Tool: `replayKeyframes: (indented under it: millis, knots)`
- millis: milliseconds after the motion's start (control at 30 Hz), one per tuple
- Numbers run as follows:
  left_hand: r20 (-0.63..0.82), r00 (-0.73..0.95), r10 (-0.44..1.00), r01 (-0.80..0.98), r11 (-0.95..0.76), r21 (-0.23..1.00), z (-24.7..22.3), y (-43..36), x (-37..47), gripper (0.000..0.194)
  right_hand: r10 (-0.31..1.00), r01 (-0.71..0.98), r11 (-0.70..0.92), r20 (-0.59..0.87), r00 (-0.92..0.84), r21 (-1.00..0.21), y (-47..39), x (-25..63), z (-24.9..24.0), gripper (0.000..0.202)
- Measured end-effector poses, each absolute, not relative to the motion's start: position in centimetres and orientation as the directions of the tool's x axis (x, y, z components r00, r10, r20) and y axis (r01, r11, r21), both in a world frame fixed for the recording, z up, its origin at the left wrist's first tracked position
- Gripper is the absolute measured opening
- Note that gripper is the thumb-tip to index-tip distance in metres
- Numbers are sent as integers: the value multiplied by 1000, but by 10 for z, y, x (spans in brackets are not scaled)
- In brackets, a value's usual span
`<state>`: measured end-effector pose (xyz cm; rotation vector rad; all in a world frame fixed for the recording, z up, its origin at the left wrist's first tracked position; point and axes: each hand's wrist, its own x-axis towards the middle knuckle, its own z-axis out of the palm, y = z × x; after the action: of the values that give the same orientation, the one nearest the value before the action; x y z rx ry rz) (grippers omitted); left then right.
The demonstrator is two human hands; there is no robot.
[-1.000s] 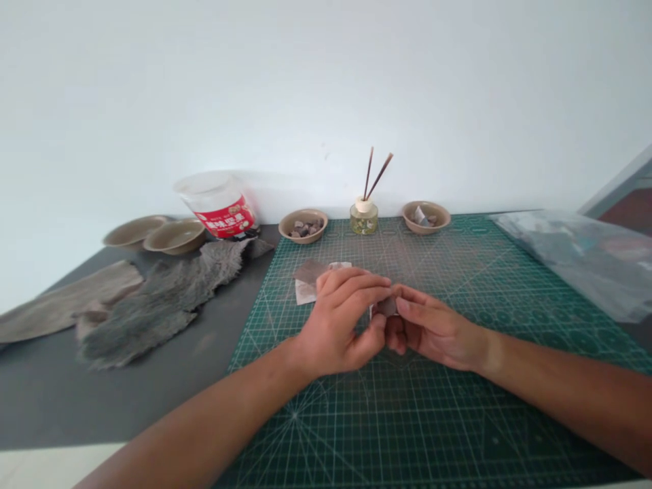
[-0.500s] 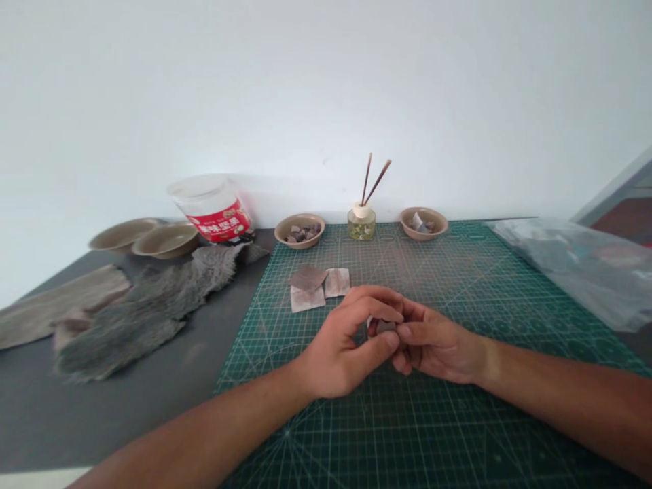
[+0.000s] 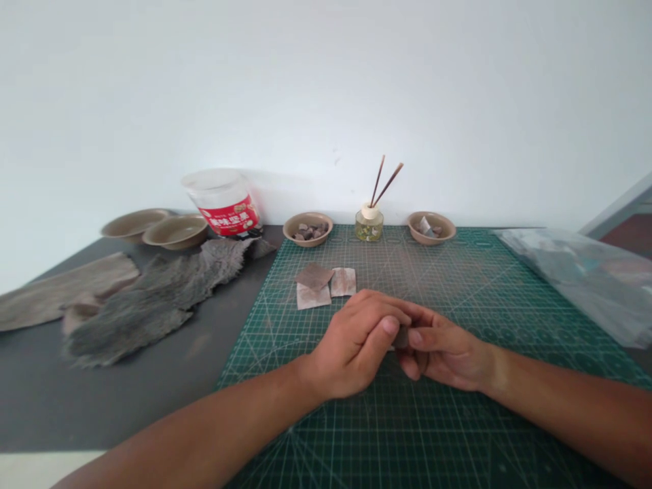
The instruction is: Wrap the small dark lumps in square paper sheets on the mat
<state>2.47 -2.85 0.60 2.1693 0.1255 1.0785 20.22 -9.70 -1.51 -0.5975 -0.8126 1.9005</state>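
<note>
My left hand (image 3: 356,343) and my right hand (image 3: 448,350) meet above the green cutting mat (image 3: 331,435). Between them sits a small grey-brown stone (image 3: 402,337), mostly covered by fingers. The right thumb presses its near side while the left fingers curl over the top. A thin pale edge shows below the left thumb; I cannot tell what it belongs to. Just beyond the left hand, squares of sandpaper lie on the mat: a brown one (image 3: 314,276) overlaps a pale one (image 3: 313,297), with another pale one (image 3: 343,282) beside them.
Along the wall stand a bowl of stones (image 3: 308,243), a reed diffuser (image 3: 369,224) and a bowl with stones and a folded scrap (image 3: 432,238). At left are two bowls (image 3: 176,243), a red-labelled plastic tub (image 3: 224,204) and grey cloths (image 3: 132,312). Clear plastic bags (image 3: 575,272) lie right.
My left fingers have closed further over the stone, and the left thumb has lifted and drawn back. Less of the stone shows. The whole view has shifted slightly.
</note>
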Motion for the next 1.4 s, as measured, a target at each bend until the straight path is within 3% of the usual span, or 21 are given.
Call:
replayKeyframes:
  millis: [200,333,533,633,867,1133,1400]
  knots:
    - [724,644,246,-249,-827,503,8,-24,23,31,921,-560,-306,-90,-379,-770,-98,207,-16,36]
    - [730,634,255,-174,-873,456,6,-21,22,36,924,-568,-292,-73,-377,-770,-97,208,-17,30]
    - [729,623,284,-114,-889,444,6,-18,21,29,927,-541,-261,-52,-371,-800,-96,206,-13,28]
    - [712,637,297,-75,-895,440,5,-16,22,26,948,-495,-164,1,-317,-853,-97,204,-14,31]
    - [702,644,305,-36,-904,426,2,-15,26,24,970,-218,85,131,-205,-972,-103,203,-23,32]
    - [712,653,259,-47,-924,380,0,-14,28,19,978,-56,109,117,-170,-992,-105,196,-12,26]
    - [681,670,294,-41,-902,430,1,-14,25,19,976,-71,111,122,-181,-991,-107,199,-15,21]
